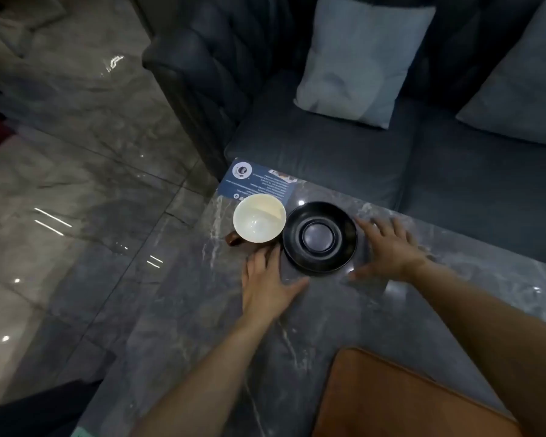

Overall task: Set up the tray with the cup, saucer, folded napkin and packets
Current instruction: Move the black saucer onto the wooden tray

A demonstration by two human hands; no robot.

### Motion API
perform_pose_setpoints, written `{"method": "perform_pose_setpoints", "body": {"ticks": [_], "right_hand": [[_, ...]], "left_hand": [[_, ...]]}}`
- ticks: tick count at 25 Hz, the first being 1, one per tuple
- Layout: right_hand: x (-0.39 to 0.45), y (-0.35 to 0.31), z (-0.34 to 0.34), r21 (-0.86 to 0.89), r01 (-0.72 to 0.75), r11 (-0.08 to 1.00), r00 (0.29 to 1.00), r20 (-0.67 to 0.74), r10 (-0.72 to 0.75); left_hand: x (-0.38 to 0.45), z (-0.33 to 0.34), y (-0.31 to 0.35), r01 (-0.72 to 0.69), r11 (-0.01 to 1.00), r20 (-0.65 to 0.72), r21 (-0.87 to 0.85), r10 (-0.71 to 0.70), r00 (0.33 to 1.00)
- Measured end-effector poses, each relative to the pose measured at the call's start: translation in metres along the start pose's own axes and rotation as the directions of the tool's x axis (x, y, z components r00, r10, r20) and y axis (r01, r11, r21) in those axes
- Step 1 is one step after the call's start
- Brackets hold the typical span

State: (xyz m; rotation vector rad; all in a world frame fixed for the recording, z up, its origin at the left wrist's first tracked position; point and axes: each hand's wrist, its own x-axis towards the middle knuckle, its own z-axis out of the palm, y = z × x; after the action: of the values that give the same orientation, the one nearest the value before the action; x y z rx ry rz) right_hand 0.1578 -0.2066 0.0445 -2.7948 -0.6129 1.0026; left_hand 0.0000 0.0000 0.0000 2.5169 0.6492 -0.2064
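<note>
1. Nearest the camera, at the lower right, lies a brown leather-look tray (pixel 407 402) on the grey marble table (pixel 202 326); only its far left corner and part of its surface show, and nothing is seen on that part.
2. Both bare forearms reach away over the tabletop towards the crockery.
3. Left hand (pixel 267 285): fingers straight and spread, palm down, holding nothing. Its fingertips lie at the near left edge of the saucer and just near the cup; whether they touch either is unclear.
4. Right hand (pixel 388 247): also spread wide and flat, grasping nothing, just right of the saucer, thumb pointing towards its near edge.
5. Between the hands sits the black saucer (pixel 320 237), upright on the table, well apart from the tray.
6. Just left of it, touching or nearly so, stands the cup (pixel 259 218), white inside, brown handle pointing left.
7. Behind the cup lies a blue printed card (pixel 259 181), at the table's far corner.
8. Farther off stands a dark sofa (pixel 328 146) with a pale cushion (pixel 363 61).
</note>
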Motion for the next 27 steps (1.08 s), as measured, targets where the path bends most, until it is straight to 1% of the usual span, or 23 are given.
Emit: {"method": "perform_pose_setpoints", "body": {"ticks": [3, 7, 9, 12, 15, 19, 23, 27], "right_hand": [[0.023, -0.004, -0.004, -0.029, 0.050, 0.998, 0.999, 0.003, -0.050], [0.048, -0.002, -0.002, -0.042, 0.103, 0.994, 0.994, 0.028, -0.102], [0.054, -0.001, 0.000, -0.053, 0.108, 0.993, 0.993, 0.044, -0.105], [0.055, -0.001, 0.005, -0.032, 0.109, 0.993, 0.993, 0.055, -0.108], [0.053, 0.000, 0.011, 0.004, 0.116, 0.993, 0.993, 0.021, -0.116], [0.044, 0.000, 0.026, 0.022, 0.117, 0.993, 0.993, -0.036, -0.116], [0.032, 0.000, 0.039, 0.123, 0.101, 0.987, 0.992, -0.086, -0.091], [0.010, -0.001, 0.054, 0.196, 0.082, 0.977, 0.993, -0.105, -0.063]], "left_hand": [[0.004, 0.013, 0.005, 0.022, 0.998, -0.054, 0.051, -0.019, 0.998], [0.006, 0.026, 0.005, 0.033, 0.999, -0.114, 0.041, -0.028, 0.993], [0.007, 0.029, 0.009, 0.046, 0.999, -0.129, 0.016, -0.043, 0.991], [0.006, 0.033, 0.020, 0.078, 0.995, -0.136, -0.067, -0.087, 0.987], [0.006, 0.034, 0.023, 0.096, 0.985, -0.145, -0.140, -0.116, 0.982], [0.005, 0.034, 0.020, 0.075, 0.988, -0.119, -0.132, -0.090, 0.989], [0.002, 0.030, 0.014, 0.046, 0.980, -0.122, -0.191, -0.070, 0.990], [-0.009, 0.028, 0.005, -0.013, 0.984, -0.104, -0.178, -0.006, 0.995]]}}
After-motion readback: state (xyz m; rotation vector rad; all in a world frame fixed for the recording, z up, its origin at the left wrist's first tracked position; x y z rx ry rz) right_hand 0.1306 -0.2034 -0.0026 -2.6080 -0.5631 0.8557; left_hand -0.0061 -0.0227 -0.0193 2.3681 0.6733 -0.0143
